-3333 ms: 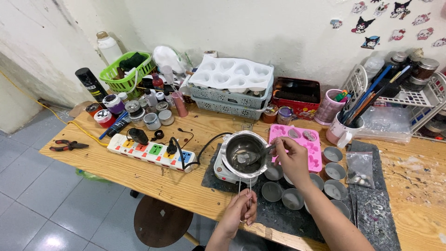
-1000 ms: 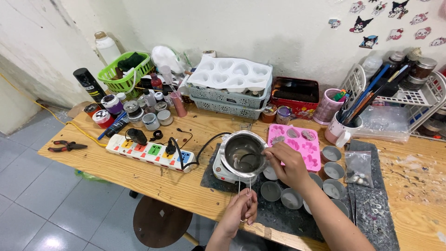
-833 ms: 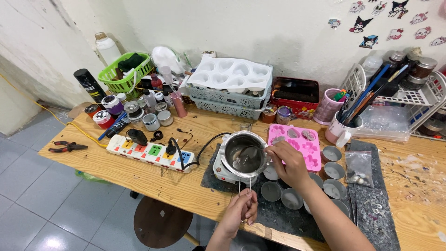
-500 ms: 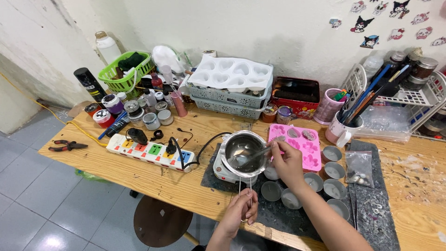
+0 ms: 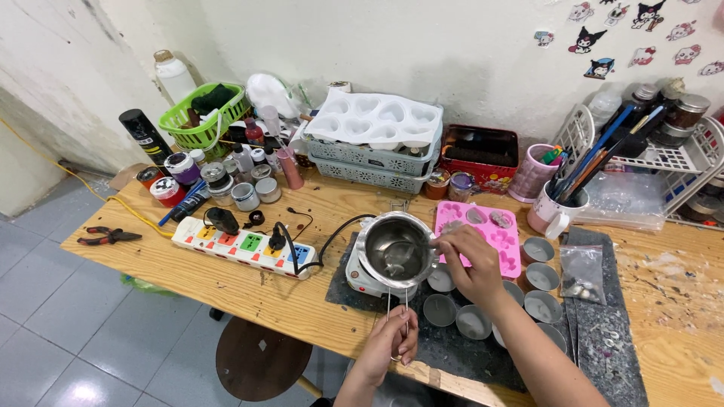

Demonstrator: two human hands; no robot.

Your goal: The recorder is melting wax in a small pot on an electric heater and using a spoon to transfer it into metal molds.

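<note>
— Since half a second ago the stirrer (image 5: 413,255) has swung round inside the metal melting pot (image 5: 395,258); the right hand (image 5: 469,261) sits a touch closer to the pot's rim, while the left hand (image 5: 394,344) has not budged on the wire handle (image 5: 397,307).

— How are the hands set?

— The left is closed around the end of the handle, near the tabletop (image 5: 249,290) edge. The right pinches the thin stirrer between thumb and fingertips, just right of the pot.

— And the pot?

— It rests on the small white hotplate (image 5: 366,277), between the two hands, liquid inside.

— What could go wrong?

— The pot looks wider than the hotplate beneath it. A hard sweep of the stirrer, or a tug from the left hand, could tip it, I'd judge, and spill the melt onto the dark mat (image 5: 452,354) and the small round tins (image 5: 440,309) just below the right hand.

— Anything else?

— The black cord (image 5: 332,235) runs left of the pot to the white power strip (image 5: 241,246); a spill that way would reach the sockets. The right wrist also hovers over the pink silicone mould (image 5: 490,230), so a splash could land there.
</note>
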